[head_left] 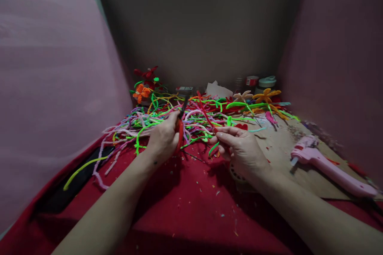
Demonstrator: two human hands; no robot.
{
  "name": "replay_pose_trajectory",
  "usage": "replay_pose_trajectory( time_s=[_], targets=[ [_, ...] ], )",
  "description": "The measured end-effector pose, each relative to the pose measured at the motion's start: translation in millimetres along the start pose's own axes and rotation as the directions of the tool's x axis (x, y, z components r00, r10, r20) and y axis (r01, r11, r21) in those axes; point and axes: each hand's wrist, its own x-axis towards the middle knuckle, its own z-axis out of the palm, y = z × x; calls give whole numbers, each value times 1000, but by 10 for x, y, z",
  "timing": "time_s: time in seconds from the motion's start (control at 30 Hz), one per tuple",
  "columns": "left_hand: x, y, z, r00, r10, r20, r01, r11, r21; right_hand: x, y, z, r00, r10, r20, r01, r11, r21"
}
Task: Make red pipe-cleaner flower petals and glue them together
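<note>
My left hand [162, 137] covers part of the scissors [180, 133], whose dark blades blur. My right hand [243, 149] hides the red fuzzy stem's [205, 112] lower end and most of a dotted round thing [235, 172]. By the worktop's [191, 203] left edge, stems partly mask a black object [70, 181]. At the far edge, a box label [184, 88] is unreadable. My forearms are cut off.

The red stem [206, 112] in my right hand [243, 149] looks fuzzy and matt, like the pipe-cleaner heap [143, 121]; the scissors [180, 133] in my left hand [161, 137] have smooth, plastic-looking handles. The tablecloth [191, 207] is matt fabric, the glue gun [332, 169] smooth (plastic, by its look).
</note>
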Motion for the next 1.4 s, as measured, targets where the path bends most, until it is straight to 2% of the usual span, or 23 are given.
replay_pose_trajectory(
  time_s=[0.03,0.1,0.2,0.33,0.83,1.23,1.4],
  targets=[
    [-24,26,10,992,100,72,-104,993,54,4,-8,-2,1000,-18,-24,18,1000,-3],
    [-74,87,43,951,260,168,-278,956,95,18,-14,-13,996,-60,-58,60,998,-7],
    [-137,151,96,912,331,243,-371,918,140,44,-6,-30,991,-102,-83,102,995,-4],
    [-164,157,125,903,319,289,-384,900,206,63,11,-34,990,-116,-81,116,993,-2],
    [-224,207,210,900,331,283,-423,820,385,51,22,-33,993,-93,-76,94,996,9],
    [-245,228,207,901,292,322,-405,832,378,61,31,-51,994,-82,-66,84,996,27],
    [-249,249,172,899,224,377,-364,859,359,58,22,-45,997,-62,-55,64,997,42]
  ],
)
